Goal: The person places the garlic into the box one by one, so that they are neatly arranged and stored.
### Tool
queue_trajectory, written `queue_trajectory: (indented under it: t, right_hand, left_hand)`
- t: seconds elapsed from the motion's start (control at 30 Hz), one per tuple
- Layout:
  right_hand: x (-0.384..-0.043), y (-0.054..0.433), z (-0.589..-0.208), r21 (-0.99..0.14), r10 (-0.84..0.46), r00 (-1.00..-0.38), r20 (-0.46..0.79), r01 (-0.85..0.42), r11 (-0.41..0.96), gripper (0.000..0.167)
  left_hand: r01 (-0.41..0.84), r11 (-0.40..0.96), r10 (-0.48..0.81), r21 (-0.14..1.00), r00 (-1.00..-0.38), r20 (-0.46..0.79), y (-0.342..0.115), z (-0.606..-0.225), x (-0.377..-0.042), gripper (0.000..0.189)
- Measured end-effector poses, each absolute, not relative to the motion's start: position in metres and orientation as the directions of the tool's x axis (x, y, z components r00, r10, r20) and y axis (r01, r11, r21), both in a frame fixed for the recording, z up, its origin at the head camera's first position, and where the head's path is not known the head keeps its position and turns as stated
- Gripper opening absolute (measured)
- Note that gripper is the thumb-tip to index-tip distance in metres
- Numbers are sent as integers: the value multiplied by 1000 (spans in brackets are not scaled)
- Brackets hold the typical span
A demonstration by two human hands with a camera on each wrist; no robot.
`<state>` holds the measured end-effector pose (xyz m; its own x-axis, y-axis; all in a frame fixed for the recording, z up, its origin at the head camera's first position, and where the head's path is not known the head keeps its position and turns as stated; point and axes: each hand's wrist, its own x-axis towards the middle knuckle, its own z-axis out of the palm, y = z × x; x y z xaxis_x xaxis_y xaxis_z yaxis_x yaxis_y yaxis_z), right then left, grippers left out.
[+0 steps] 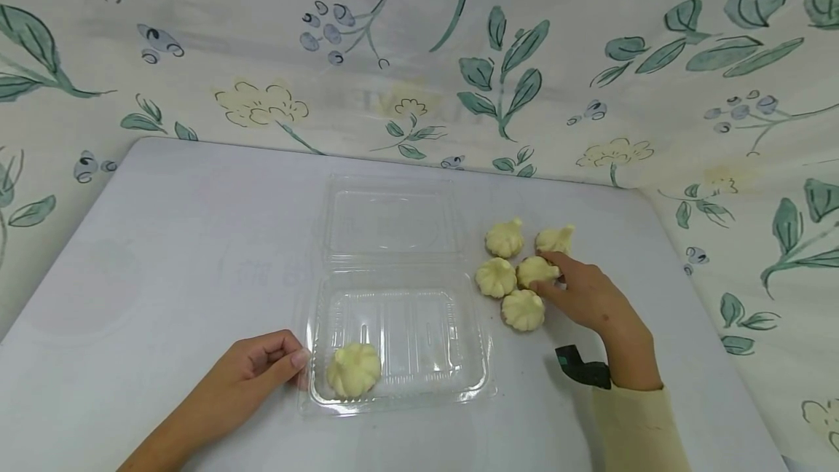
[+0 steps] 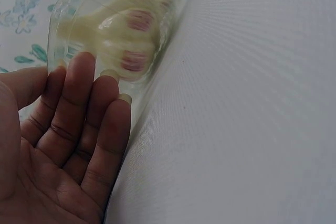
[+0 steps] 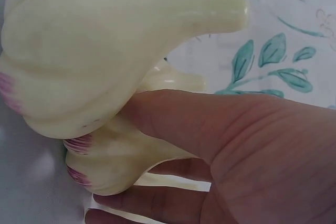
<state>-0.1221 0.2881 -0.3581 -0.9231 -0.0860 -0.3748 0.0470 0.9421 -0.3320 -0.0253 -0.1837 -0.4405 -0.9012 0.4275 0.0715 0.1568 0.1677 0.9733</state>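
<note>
A clear plastic clamshell container [image 1: 419,337] lies opened on the white table, its lid [image 1: 393,221] folded back behind the base. My left hand [image 1: 245,377] pinches the left rim of the base between thumb and fingers. Inside, near that corner, sits one pale garlic bulb [image 1: 354,370], seen through the plastic in the left wrist view with purple patches [image 2: 139,19]. To the right of the container, my right hand [image 1: 593,301] grips another garlic bulb [image 1: 534,272] with thumb and fingers around it. In the right wrist view, a nearer garlic bulb [image 3: 79,51] partly covers the gripped one [image 3: 113,156].
Around the right hand stand more garlic bulbs: one at the back [image 1: 505,239], one behind the fingers [image 1: 554,239], one by the container [image 1: 496,277] and a front one [image 1: 523,310]. A floral cloth [image 1: 419,57] hangs beyond the table's back edge.
</note>
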Motion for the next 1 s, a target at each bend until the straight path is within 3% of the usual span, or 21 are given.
queue_trajectory:
  t: [1.0]
  right_hand:
    - [-125, 286, -357, -314, -69, -926, -372, 55, 948, 78]
  left_hand:
    - [138, 155, 438, 978, -897, 58, -186, -436, -30, 22]
